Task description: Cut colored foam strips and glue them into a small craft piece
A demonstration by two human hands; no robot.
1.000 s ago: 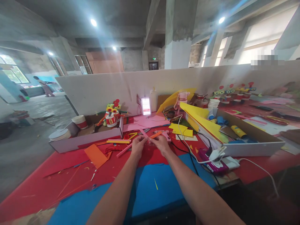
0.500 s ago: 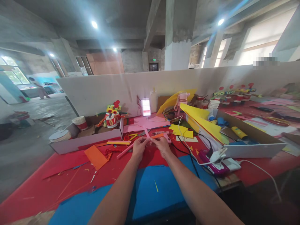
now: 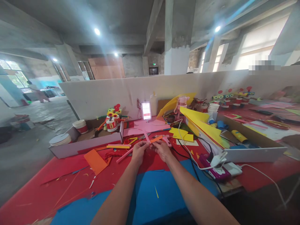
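My left hand (image 3: pixel 139 152) is closed, pinching a pink paper strip (image 3: pixel 146 136) that points up and away from the fingertips. Close beside it, my right hand (image 3: pixel 163 150) pinches an orange paper strip (image 3: pixel 156 139), which slants up to the right. The fingertips nearly meet where the two strips come together; whether the strips touch is too small to tell. Just beyond my right hand lies a pink glue gun (image 3: pixel 167 140). A rolled pink strip (image 3: pixel 124 155) and yellow and pink strips (image 3: pixel 118 146) lie left of my left hand, near an orange paper piece (image 3: pixel 95 161).
A box (image 3: pixel 86 144) with paper cups and a cup robot figure (image 3: pixel 111 122) stands at left. Another box (image 3: pixel 255 154) holds paper rolls at right. Cables run to a purple power strip (image 3: pixel 217 170). Yellow paper pieces (image 3: pixel 181 134) lie ahead; blue sheets (image 3: pixel 161 187) cover the front.
The view has tilted slightly, so the scene sits a little lower. Both hands keep their pinch on the strips, and the right fingers have shifted slightly away from the left.
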